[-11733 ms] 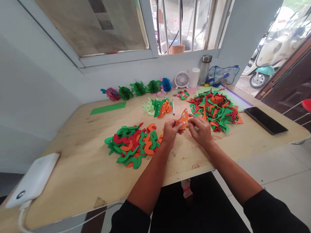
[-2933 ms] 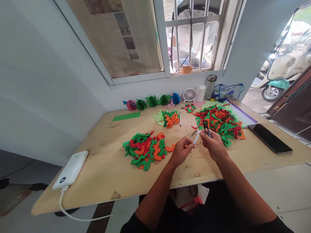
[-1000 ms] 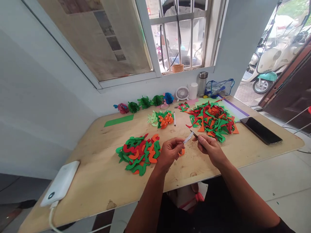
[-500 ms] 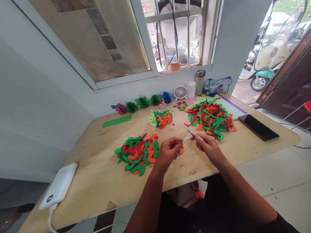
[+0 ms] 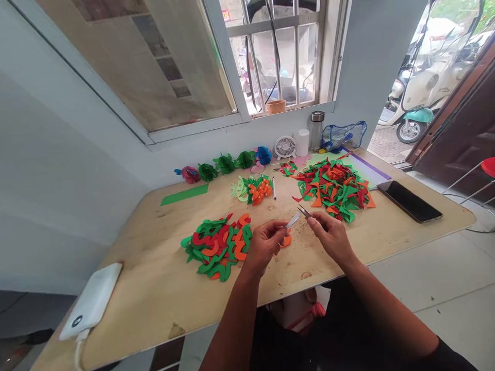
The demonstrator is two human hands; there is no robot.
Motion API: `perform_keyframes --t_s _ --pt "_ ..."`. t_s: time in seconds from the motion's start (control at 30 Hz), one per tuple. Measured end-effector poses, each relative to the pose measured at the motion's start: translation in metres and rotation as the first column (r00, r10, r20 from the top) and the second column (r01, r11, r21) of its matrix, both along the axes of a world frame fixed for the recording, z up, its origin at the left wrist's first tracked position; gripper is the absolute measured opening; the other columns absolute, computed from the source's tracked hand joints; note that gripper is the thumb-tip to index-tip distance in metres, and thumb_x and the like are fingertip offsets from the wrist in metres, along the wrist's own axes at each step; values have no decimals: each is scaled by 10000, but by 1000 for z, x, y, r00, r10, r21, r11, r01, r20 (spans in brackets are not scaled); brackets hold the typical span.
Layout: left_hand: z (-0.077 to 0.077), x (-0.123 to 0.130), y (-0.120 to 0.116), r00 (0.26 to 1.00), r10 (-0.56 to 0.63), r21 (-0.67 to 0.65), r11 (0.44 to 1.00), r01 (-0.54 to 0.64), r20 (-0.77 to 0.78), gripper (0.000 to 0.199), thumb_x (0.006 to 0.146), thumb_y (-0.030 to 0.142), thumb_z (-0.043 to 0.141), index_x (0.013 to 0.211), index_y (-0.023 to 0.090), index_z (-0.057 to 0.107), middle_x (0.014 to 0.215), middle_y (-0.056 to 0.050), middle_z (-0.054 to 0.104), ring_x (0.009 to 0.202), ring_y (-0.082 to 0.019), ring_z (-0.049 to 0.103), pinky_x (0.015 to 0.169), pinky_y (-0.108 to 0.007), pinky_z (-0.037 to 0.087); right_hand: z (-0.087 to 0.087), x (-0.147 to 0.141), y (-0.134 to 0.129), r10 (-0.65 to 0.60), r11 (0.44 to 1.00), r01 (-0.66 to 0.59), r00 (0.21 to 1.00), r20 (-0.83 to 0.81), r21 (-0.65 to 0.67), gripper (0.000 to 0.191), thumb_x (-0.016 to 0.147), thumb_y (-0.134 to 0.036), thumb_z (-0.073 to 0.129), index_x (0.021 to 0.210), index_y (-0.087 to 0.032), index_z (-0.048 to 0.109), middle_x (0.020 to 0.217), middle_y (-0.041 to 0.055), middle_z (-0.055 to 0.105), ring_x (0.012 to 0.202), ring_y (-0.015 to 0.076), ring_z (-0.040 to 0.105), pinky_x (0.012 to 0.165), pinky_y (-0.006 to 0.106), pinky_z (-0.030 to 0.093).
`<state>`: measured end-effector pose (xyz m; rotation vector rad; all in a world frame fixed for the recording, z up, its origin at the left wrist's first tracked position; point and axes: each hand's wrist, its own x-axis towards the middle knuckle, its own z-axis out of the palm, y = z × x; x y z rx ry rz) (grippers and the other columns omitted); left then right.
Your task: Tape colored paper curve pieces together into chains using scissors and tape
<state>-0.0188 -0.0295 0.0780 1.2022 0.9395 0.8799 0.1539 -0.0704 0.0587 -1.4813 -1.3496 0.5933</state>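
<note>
Between its thumb and fingers, my left hand (image 5: 267,241) pinches a small white paper strip (image 5: 293,220). My right hand (image 5: 328,232) is closed around small scissors (image 5: 304,211), whose blades point up-left beside the strip's far end. An orange cut piece (image 5: 286,240) lies on the table just beyond my left fingers. Left of that hand is a pile of wavy green, red and orange pieces (image 5: 216,246). Beyond my right hand lies a larger heap of green, red and orange scraps (image 5: 336,185).
On the wooden table (image 5: 147,288) are a phone (image 5: 410,201) at the right, a white power bank (image 5: 92,300) at the left, a pen (image 5: 274,188) and a green strip (image 5: 184,195). Paper flowers (image 5: 225,163), a fan (image 5: 285,147) and a glass bottle (image 5: 316,131) line the wall.
The scissors' blades have parted slightly and shifted a little off the white strip. The whole view has moved slightly; both hands keep their holds.
</note>
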Motion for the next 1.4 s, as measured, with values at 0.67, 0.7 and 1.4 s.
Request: perform_keyframes --t_s 0.67,0.7,1.4 --pt "0 0 0 998 13 27 1000 -14 59 286 692 334 700 893 133 674 674 -20 621 482 -58 456 387 -168 332 9 -5 -11 28 999 -33 990 139 35 285 854 -414 497 887 -182 660 712 13 623 610 128 507 569 238 370" --pt "1 0 0 998 15 27 999 -17 63 279 690 331 701 887 134 674 673 -19 621 482 -59 456 388 -169 332 10 -6 -12 27 999 -33 989 149 35 284 854 -414 500 894 -182 659 713 15 626 611 129 511 575 239 372" --pt "6 2 -6 998 -25 10 1000 24 61 248 688 320 700 857 140 673 602 5 585 457 -55 437 378 -170 308 14 -7 -14 48 998 -52 992 115 36 281 860 -411 490 917 -184 646 712 14 631 606 130 516 564 242 367"
